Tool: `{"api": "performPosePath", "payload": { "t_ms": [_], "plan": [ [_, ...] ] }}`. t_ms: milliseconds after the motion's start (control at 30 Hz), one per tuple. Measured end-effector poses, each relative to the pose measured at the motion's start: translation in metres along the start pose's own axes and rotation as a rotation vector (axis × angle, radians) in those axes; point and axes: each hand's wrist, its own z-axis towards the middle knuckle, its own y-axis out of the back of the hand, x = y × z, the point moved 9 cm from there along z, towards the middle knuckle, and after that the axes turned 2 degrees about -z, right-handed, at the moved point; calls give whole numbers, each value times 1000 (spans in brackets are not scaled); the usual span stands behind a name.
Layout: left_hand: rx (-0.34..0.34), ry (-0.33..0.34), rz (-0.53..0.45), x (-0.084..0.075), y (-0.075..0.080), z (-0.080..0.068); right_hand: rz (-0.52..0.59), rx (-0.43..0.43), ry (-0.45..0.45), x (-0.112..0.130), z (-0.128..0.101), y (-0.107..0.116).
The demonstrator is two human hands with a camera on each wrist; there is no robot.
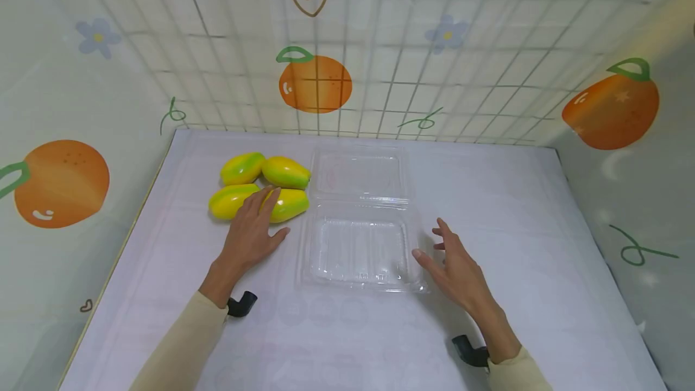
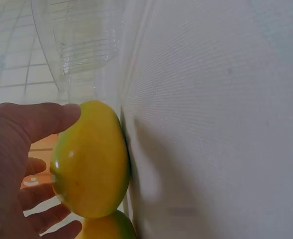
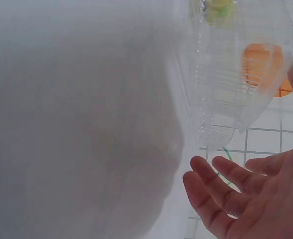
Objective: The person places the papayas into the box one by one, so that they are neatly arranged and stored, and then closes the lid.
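Observation:
Several smooth yellow-green mangoes lie in two rows left of a clear plastic clamshell box. My left hand (image 1: 247,231) reaches over the front row with its fingers spread. It is nearest the front right mango (image 1: 294,204); in the left wrist view the thumb tip overlaps the upper end of this mango (image 2: 94,164) and the other fingers extend beside it, uncurled. The box lies opened flat, its base (image 1: 358,252) in front and its lid (image 1: 361,174) behind. At the right edge of the base, my right hand (image 1: 456,270) hovers with loosely bent fingers, holding nothing.
The white tabletop (image 1: 505,216) surrounds the box. A wire grid behind a printed sheet (image 1: 374,77) stands along the back, with printed side sheets left and right. Black curved pieces (image 1: 242,305) show at both wrists.

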Motion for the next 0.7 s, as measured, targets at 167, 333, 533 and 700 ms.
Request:
{"api": "performPosePath", "payload": {
  "t_ms": [167, 333, 533, 700],
  "plan": [
    [22, 10, -10, 0, -3, 4, 48, 9, -3, -4, 2, -6],
    [36, 16, 11, 1, -7, 7, 82, 19, -29, -8, 4, -11],
    [48, 31, 58, 1, -10, 10, 79, 31, -48, -9, 4, -13],
    [46, 46, 76, 0, -11, 14, 70, 38, -54, -8, 4, -13]
  ]
}}
